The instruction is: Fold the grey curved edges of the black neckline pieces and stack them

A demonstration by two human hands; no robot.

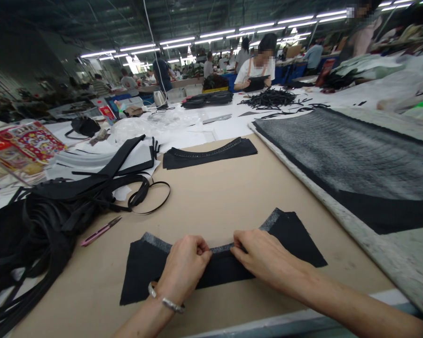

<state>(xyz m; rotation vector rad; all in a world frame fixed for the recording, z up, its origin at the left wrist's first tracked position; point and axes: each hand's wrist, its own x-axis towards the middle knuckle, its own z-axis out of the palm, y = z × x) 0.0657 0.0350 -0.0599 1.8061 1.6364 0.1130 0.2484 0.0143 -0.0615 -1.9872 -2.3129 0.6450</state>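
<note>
A curved piece of black fabric [141,272] lies flat on the brown-covered table in front of me. Along its inner curve runs a greyish, speckled edge strip [220,249]. My left hand [186,260], with a silver bracelet at the wrist, pinches this edge left of the middle. My right hand [259,253] pinches the same edge a short way to the right. Between the hands a stretch of the edge shows. Farther back lies a stack of similar curved black pieces [211,154].
Tangled black strips [49,220] cover the left side, with pink thread snips [101,231] beside them. A padded board with grey-streaked black fabric [359,155] lies at right. Across the white table a co-worker [257,68] holds black fabric near a heap of strips [268,98].
</note>
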